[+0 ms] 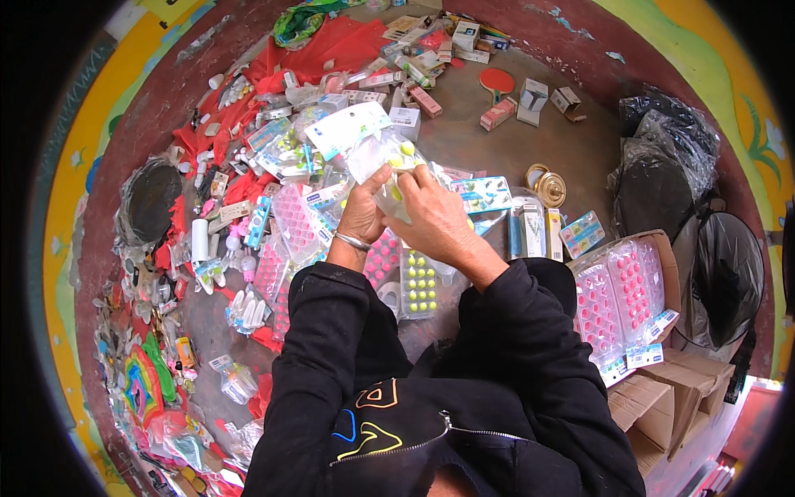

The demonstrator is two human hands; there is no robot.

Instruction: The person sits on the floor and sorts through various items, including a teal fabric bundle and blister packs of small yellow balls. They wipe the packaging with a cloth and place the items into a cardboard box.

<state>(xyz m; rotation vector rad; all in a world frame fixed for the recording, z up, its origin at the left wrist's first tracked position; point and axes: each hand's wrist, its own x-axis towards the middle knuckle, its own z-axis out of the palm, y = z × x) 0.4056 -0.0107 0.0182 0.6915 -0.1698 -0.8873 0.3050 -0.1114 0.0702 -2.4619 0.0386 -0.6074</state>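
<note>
A clear plastic bag (365, 155) with a white printed header card (348, 127) is held up before me. Round yellow-green pieces (407, 148) show in and behind it; their exact place is partly hidden by my fingers. My left hand (363, 214), with a metal bangle at the wrist, grips the bag's lower left side. Bent fingers of my right hand (435, 217) press on its right side, close to the left thumb. Below the hands lie a clear tray of yellow-green balls (418, 286) and trays of pink pieces (381, 261).
An open carton (667, 261) at right holds packs of pink pieces (633, 286). Cardboard boxes (646, 404) stand below it. Red sheeting (335, 46) and mixed small goods cover the left floor. A red table-tennis bat (497, 81) and plastic-wrapped black round seats (655, 180) lie farther off.
</note>
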